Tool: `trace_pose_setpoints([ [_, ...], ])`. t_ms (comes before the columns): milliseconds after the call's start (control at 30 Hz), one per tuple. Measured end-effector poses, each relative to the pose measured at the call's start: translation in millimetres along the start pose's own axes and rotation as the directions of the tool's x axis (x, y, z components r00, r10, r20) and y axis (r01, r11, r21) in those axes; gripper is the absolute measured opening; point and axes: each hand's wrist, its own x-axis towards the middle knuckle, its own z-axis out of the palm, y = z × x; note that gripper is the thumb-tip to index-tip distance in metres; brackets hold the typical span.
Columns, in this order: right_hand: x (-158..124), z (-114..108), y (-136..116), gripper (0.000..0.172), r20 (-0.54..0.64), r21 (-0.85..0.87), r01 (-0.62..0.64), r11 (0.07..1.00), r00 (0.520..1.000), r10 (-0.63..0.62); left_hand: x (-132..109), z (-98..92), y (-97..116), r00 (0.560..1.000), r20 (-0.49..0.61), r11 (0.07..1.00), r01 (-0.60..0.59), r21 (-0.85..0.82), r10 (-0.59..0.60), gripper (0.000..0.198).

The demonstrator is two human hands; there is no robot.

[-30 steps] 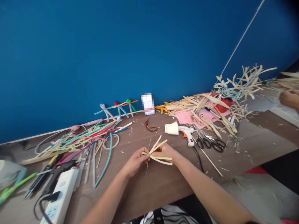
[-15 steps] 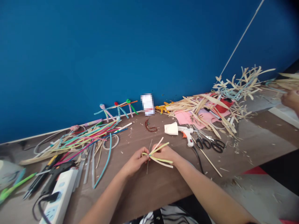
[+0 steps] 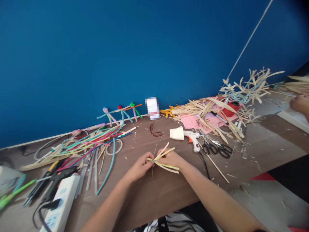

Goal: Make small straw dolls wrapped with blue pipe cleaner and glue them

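Note:
Between my two hands is a small bundle of pipe cleaners [image 3: 169, 165], pale yellow and pinkish white, with the loose ends fanning out to the right. My left hand [image 3: 143, 166] pinches the looped left end of the bundle. My right hand [image 3: 171, 158] grips it near its middle, its fingertips partly hidden behind the strands. A thin wire [image 3: 152, 174] crosses the bundle upright, sticking out above and below the fingers. Both hands are close together just over the brown table [image 3: 169, 193].
To the right lie a white glue gun [image 3: 193, 137], black-handled scissors [image 3: 224, 150] and dried strips [image 3: 205, 108]. Coloured pipe cleaners [image 3: 89, 141] and a power strip [image 3: 61, 199] are on the left. A bead string [image 3: 155, 132] lies ahead. Another person's hand [image 3: 300, 104] shows at far right.
My hands keep the same hold on the bundle, with only a very slight shift of the fingers. The things around have stayed put.

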Motion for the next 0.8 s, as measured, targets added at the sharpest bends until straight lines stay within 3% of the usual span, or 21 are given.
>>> trace_pose_setpoints([
  [200,-0.5,2.0,0.7,0.004,0.001,0.120,-0.036,0.992,0.999,0.036,-0.2,0.2,4.0,1.000,-0.025,0.999,-0.002,0.047,0.003,0.007],
  [467,-3.2,3.7,-1.0,0.014,0.037,0.324,-0.130,0.937,0.992,0.125,2.2,3.3,2.6,0.998,-0.055,0.999,-0.015,-0.032,0.013,0.011],
  [800,-2.1,0.0,7.1,0.020,0.102,0.362,-0.116,0.925,0.991,0.084,0.8,2.2,4.8,1.000,0.019,0.993,0.013,-0.114,-0.011,0.011],
])
